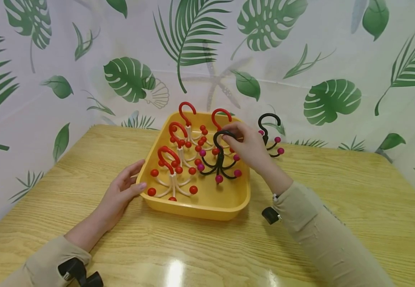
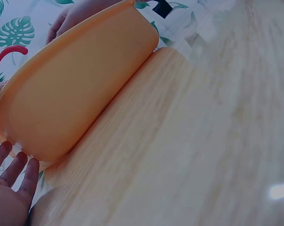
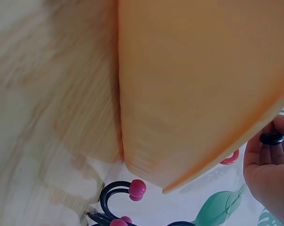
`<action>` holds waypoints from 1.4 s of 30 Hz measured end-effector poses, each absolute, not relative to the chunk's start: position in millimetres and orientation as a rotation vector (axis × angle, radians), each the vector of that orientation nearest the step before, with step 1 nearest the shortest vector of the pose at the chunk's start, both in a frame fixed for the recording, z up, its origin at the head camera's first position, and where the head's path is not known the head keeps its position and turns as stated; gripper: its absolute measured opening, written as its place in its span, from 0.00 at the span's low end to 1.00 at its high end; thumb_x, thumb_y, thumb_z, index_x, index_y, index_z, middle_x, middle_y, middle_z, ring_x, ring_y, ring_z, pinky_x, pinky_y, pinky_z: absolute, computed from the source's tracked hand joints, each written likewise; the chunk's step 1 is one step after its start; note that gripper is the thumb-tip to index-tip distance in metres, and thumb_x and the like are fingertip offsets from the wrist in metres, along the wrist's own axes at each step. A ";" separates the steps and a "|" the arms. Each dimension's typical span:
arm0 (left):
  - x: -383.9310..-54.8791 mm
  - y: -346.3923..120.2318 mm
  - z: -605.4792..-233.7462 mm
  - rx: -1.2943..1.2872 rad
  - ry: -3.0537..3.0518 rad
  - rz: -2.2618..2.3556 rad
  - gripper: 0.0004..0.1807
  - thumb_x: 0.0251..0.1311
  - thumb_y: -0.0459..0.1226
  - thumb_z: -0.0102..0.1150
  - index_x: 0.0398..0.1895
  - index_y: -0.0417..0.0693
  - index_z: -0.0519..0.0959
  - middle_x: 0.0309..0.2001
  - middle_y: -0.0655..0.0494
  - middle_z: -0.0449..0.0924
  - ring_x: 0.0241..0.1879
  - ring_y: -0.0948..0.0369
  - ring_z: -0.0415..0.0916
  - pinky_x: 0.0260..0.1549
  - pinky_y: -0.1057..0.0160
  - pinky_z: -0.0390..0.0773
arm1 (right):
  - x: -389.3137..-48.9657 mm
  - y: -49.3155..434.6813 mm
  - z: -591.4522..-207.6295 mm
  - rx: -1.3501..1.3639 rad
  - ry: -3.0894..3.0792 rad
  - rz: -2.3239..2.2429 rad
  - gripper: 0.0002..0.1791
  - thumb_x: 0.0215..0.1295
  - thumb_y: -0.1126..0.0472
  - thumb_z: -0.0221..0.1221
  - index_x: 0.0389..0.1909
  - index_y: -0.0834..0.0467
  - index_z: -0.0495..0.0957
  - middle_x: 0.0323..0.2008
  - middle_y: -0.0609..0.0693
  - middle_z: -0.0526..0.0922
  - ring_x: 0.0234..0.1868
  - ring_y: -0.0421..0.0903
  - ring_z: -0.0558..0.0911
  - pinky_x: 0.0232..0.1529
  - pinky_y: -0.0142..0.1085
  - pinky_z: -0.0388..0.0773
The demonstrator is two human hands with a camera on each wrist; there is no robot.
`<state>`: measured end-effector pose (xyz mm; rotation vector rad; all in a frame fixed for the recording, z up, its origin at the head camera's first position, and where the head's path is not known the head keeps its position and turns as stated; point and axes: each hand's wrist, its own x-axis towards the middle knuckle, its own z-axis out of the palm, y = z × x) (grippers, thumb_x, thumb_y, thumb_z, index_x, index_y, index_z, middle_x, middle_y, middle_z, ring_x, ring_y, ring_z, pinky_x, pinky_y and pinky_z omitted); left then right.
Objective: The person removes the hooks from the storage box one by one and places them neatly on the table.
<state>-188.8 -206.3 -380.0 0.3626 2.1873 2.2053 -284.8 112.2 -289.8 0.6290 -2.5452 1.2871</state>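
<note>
Presently I note: right hand (image 1: 248, 146) pinches black hook (image 1: 220, 160) over yellow tray (image 1: 193, 210); left hand (image 1: 124, 190), fingers spread, touches the tray's left side.

Across from me hangs a white backdrop (image 1: 128, 38) that runs along the far edge of my table (image 1: 365, 199) and wraps round both sides. I see green prints on it: a palm frond (image 1: 196, 40) high in the middle, a split leaf (image 1: 126, 77) to its lower left, and a pale starfish (image 1: 214, 79) below. The wood-grained tabletop nearest me catches a bright glare (image 1: 174, 273).
</note>
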 end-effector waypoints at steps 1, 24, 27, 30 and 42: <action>-188.9 -206.2 -379.8 0.360 2.190 2.203 0.33 0.67 0.34 0.52 0.73 0.45 0.54 0.67 0.46 0.56 0.59 0.52 0.61 0.50 0.68 0.72 | -284.8 112.1 -289.5 0.632 -2.540 1.281 0.13 0.65 0.62 0.60 0.49 0.61 0.77 0.40 0.55 0.83 0.41 0.49 0.80 0.44 0.41 0.77; -188.6 -205.6 -377.9 0.365 2.178 2.218 0.34 0.66 0.33 0.53 0.73 0.44 0.54 0.68 0.46 0.55 0.60 0.52 0.61 0.50 0.69 0.72 | -281.4 108.0 -276.3 0.627 -2.491 1.290 0.12 0.65 0.62 0.60 0.48 0.59 0.78 0.40 0.53 0.82 0.42 0.47 0.80 0.47 0.40 0.78; -188.0 -205.5 -377.5 0.352 2.180 2.211 0.34 0.66 0.34 0.53 0.73 0.44 0.54 0.67 0.46 0.56 0.59 0.52 0.62 0.49 0.69 0.72 | -279.3 108.2 -273.6 0.616 -2.485 1.300 0.13 0.65 0.62 0.60 0.49 0.59 0.78 0.41 0.53 0.82 0.42 0.47 0.80 0.48 0.40 0.77; -187.5 -205.5 -377.3 0.344 2.183 2.206 0.34 0.66 0.34 0.53 0.73 0.44 0.54 0.67 0.47 0.56 0.58 0.53 0.62 0.49 0.69 0.72 | -277.0 108.5 -269.9 0.615 -2.472 1.312 0.13 0.66 0.61 0.59 0.50 0.59 0.78 0.41 0.52 0.82 0.42 0.46 0.80 0.47 0.40 0.77; -187.0 -204.6 -377.5 0.346 2.175 2.212 0.34 0.66 0.34 0.52 0.73 0.44 0.53 0.67 0.46 0.56 0.58 0.53 0.62 0.49 0.69 0.72 | -265.6 120.4 -248.4 0.630 -2.375 1.364 0.14 0.66 0.63 0.59 0.50 0.62 0.77 0.41 0.55 0.82 0.42 0.47 0.80 0.47 0.34 0.77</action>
